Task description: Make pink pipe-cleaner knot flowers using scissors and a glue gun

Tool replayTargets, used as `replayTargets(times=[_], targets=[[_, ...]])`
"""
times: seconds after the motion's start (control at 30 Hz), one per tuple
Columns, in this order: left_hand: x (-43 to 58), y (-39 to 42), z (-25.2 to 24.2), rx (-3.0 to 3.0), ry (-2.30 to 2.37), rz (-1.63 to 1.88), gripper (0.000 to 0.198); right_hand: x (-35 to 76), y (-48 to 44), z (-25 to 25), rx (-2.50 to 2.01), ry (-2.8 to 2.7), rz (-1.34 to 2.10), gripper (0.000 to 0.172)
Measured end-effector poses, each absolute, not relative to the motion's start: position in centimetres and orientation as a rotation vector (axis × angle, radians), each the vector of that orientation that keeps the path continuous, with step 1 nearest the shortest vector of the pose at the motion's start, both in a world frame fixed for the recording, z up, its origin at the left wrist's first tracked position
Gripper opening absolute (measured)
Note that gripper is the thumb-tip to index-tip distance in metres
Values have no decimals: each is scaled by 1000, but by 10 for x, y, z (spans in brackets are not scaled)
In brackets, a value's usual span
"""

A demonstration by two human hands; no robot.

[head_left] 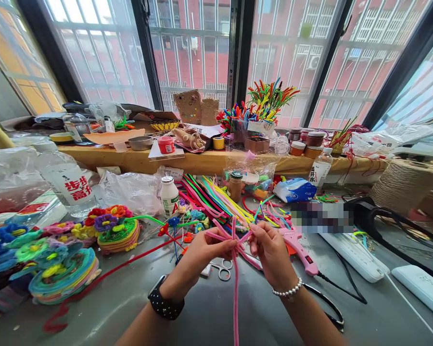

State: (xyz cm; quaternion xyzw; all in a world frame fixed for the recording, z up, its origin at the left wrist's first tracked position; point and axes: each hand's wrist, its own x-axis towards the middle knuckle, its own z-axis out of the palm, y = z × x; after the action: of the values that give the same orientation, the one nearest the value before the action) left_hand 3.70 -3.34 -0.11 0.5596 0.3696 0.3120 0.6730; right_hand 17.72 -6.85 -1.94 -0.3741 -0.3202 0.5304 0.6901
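Note:
Several pink pipe cleaners (235,298) cross in a star shape between my hands, with a long end hanging down toward me. My left hand (198,257) pinches them near the crossing with thumb and fingers. At the right side, my right hand (270,250) has its fingertips closed on one of the pink strands. Below the crossing, scissors (224,273) lie on the grey table, partly hidden by my left hand. A pink hot glue gun (302,252) rests just right of my right hand. Beyond my hands lies a bundle of colourful pipe cleaners (205,197).
Finished fuzzy flowers and coiled discs (63,276) crowd the left side. A white bottle (170,197), a brown jar (235,186) and a water bottle (65,185) stand behind. To the right are a power strip (357,254), black straps (386,228) and a twine spool (406,185).

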Motion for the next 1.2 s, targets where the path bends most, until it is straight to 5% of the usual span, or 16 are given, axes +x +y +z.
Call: replayTargets(times=[1.2], targets=[[41,-36,2,1155,829,713,22,187,-69,-14,-1056,-1156,1114,20]])
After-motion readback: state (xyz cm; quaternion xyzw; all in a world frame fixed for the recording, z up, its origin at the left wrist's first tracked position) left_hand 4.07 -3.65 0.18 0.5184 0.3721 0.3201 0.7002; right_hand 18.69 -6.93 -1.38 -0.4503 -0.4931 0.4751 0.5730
